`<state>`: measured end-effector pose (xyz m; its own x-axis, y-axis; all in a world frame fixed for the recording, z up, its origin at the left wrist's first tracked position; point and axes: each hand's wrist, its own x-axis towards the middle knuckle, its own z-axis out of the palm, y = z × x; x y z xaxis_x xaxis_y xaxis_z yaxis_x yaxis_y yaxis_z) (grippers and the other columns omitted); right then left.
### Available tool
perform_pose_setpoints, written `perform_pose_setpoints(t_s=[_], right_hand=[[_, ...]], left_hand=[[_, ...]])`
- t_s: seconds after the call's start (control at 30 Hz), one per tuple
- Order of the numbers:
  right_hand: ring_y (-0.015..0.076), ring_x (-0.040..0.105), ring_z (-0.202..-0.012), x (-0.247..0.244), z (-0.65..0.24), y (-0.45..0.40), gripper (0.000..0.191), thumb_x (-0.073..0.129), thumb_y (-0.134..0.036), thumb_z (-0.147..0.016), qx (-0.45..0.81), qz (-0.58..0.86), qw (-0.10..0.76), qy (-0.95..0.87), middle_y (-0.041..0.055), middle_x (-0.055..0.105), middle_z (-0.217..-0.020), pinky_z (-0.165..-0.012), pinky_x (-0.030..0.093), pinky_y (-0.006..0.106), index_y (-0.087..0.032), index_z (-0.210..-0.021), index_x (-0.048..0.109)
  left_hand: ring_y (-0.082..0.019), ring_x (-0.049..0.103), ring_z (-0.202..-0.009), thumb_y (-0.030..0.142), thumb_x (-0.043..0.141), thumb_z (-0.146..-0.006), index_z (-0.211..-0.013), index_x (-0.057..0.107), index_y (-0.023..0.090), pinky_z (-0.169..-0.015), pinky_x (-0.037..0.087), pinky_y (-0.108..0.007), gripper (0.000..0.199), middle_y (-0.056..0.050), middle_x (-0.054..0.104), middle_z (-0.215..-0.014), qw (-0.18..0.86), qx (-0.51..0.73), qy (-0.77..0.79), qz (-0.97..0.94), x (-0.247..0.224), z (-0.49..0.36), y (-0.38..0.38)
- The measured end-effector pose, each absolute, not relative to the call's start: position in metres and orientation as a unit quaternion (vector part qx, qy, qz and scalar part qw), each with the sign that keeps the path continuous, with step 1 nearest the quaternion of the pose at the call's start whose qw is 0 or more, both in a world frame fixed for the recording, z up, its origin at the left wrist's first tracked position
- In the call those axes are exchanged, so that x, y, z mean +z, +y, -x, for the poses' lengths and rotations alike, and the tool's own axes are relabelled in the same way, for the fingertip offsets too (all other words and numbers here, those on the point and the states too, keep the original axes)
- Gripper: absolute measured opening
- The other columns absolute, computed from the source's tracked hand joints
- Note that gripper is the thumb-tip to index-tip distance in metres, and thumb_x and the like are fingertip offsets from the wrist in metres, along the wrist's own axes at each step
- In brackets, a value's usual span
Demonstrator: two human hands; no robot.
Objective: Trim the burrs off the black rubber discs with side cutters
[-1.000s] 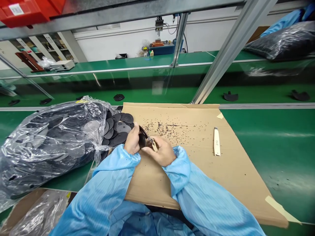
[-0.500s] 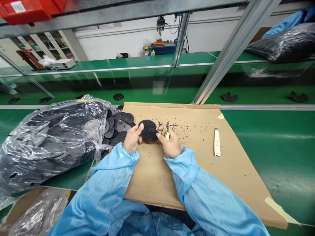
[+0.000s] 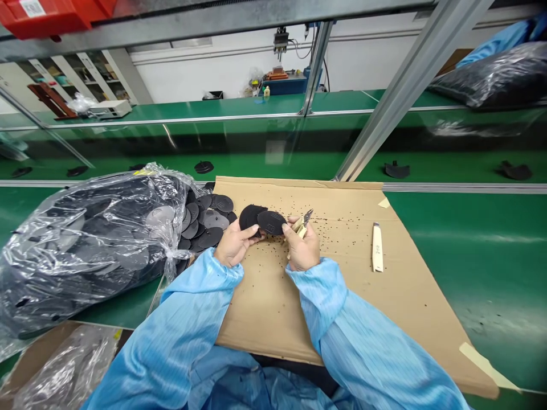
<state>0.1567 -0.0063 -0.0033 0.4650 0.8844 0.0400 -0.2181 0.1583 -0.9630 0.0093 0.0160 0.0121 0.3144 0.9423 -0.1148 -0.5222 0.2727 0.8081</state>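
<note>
Over the cardboard sheet, my left hand is closed on a small stack of round black plastic discs. My right hand pinches the right edge of another black disc, which overlaps that stack. Cutting pliers with cream handles also sit in my right hand, jaws pointing up and right. A pile of loose black discs lies to the left of my left hand, by the mouth of a clear plastic bag full of discs.
Tiny black scraps are strewn over the cardboard. A cream-handled knife lies at the right. Beyond the cardboard, several black parts rest on the green belt. A slanted metal post rises at the far edge.
The disc pinched by my right hand has shifted right and fanned out from the stack in my left hand. The right hand and the pliers have moved slightly right, the jaws tilting rightward.
</note>
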Motion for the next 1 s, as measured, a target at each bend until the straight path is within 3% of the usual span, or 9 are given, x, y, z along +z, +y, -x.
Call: perform_pose_setpoints(t_s=[0.23, 0.4, 0.67, 0.8, 1.0], right_hand=[[0.0169, 0.057, -0.072, -0.007, -0.156, -0.012, 0.031, 0.066, -0.040, -0.070, 0.342, 0.543, 0.641, -0.421, 0.0027, 0.061, -0.080, -0.073, 0.049, 0.033, -0.018, -0.090, 0.057], [0.0177, 0.056, -0.069, 0.000, -0.158, -0.018, 0.027, 0.062, -0.041, -0.075, 0.332, 0.562, 0.555, -0.516, 0.0016, 0.061, -0.077, -0.071, 0.047, 0.033, -0.019, -0.090, 0.059], [0.0137, 0.046, -0.057, 0.004, -0.162, -0.017, 0.025, 0.059, -0.044, -0.077, 0.279, 0.579, 0.547, -0.537, -0.0029, 0.052, -0.061, -0.058, 0.040, 0.027, -0.020, -0.076, 0.054], [0.0135, 0.047, -0.057, 0.002, -0.159, -0.018, 0.027, 0.059, -0.045, -0.076, 0.288, 0.579, 0.573, -0.503, -0.0025, 0.052, -0.064, -0.058, 0.040, 0.027, -0.019, -0.080, 0.054], [0.0142, 0.048, -0.060, 0.005, -0.156, -0.022, 0.023, 0.057, -0.043, -0.080, 0.234, 0.581, 0.566, -0.535, -0.0014, 0.054, -0.066, -0.062, 0.042, 0.028, -0.020, -0.080, 0.054]], left_hand=[[-0.023, 0.060, -0.106, 0.028, 0.079, -0.067, -0.104, 0.066, 0.015, -0.098, 0.044, -0.039, 0.042, -0.010, 0.068, -0.107, 0.719, 0.496, 0.286, -0.395, 0.012, -0.019, 0.009], [-0.023, 0.062, -0.101, 0.029, 0.077, -0.069, -0.101, 0.068, 0.013, -0.098, 0.045, -0.041, 0.037, -0.010, 0.068, -0.106, 0.672, 0.523, 0.329, -0.408, 0.007, -0.019, 0.011], [-0.024, 0.062, -0.103, 0.032, 0.076, -0.070, -0.106, 0.068, 0.013, -0.098, 0.045, -0.039, 0.041, -0.010, 0.068, -0.109, 0.628, 0.512, 0.349, -0.470, 0.000, -0.018, 0.011], [-0.024, 0.060, -0.107, 0.031, 0.074, -0.072, -0.109, 0.067, 0.015, -0.098, 0.045, -0.038, 0.041, -0.011, 0.066, -0.114, 0.620, 0.508, 0.331, -0.498, 0.004, -0.019, 0.007], [-0.023, 0.064, -0.096, 0.032, 0.075, -0.070, -0.101, 0.069, 0.014, -0.090, 0.050, -0.037, 0.036, -0.009, 0.069, -0.102, 0.581, 0.516, 0.388, -0.495, 0.003, -0.020, 0.007]])
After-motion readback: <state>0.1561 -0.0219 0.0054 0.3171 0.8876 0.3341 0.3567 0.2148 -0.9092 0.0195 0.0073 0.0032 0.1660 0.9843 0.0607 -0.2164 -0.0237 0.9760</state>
